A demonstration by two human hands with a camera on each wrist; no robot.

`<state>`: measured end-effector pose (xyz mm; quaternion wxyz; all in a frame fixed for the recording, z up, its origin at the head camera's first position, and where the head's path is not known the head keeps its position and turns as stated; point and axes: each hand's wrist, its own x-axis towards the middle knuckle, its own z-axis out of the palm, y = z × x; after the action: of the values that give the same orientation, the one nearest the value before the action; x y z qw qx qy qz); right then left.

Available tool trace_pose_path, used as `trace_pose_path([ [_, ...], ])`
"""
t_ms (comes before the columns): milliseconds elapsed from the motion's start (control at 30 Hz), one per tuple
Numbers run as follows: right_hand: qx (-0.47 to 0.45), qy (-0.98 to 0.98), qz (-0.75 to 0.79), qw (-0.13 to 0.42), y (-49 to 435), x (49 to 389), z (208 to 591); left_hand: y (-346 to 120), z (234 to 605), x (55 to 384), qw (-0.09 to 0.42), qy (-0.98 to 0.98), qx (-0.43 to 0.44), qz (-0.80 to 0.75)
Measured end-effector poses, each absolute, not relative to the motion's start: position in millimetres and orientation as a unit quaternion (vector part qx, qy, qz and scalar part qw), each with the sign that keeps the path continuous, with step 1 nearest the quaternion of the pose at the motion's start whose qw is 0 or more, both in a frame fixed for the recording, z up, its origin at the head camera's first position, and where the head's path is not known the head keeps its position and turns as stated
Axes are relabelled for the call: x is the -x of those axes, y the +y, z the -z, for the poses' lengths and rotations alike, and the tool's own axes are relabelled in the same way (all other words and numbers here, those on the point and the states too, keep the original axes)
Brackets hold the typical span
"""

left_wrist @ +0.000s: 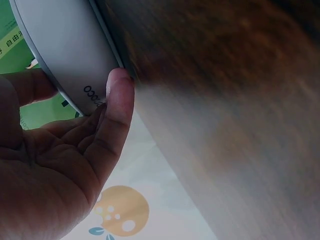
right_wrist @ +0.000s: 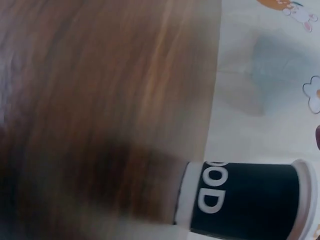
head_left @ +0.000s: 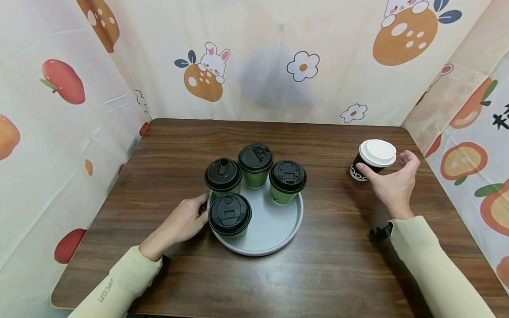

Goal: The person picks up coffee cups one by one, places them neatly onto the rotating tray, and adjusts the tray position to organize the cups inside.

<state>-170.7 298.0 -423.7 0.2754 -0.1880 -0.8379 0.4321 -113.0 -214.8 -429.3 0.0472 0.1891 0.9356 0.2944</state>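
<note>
A round pale grey tray [head_left: 274,234] holds several green paper cups with black lids, among them a front cup [head_left: 229,216] and a back cup [head_left: 256,163]. My left hand [head_left: 186,221] grips the tray's left rim. In the left wrist view, thumb and fingers [left_wrist: 120,100] lie on either side of the tray's wall [left_wrist: 75,45]. Over at the right, my right hand [head_left: 393,183] holds a black paper cup [head_left: 377,155] with a white lid between thumb and fingers. White lettering rings the base of that black cup in the right wrist view, where the hand is hidden.
A brown wood-grain table [head_left: 330,265] lies under everything. Light fabric with fruit and rabbit prints [head_left: 258,53] stands along its back and both sides. A dark strap [head_left: 381,232] sits at my right wrist.
</note>
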Motion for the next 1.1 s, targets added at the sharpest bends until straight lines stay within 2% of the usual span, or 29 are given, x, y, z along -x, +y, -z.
trace_pose_path([
  [633,0.204,-0.858,-0.437,0.177,307,184,433,-214,428,112,0.052,0.937,-0.187,-0.291],
  [1100,0.219,-0.856,-0.448,0.133,308,190,434,-214,428,112,0.056,0.935,-0.188,-0.294],
])
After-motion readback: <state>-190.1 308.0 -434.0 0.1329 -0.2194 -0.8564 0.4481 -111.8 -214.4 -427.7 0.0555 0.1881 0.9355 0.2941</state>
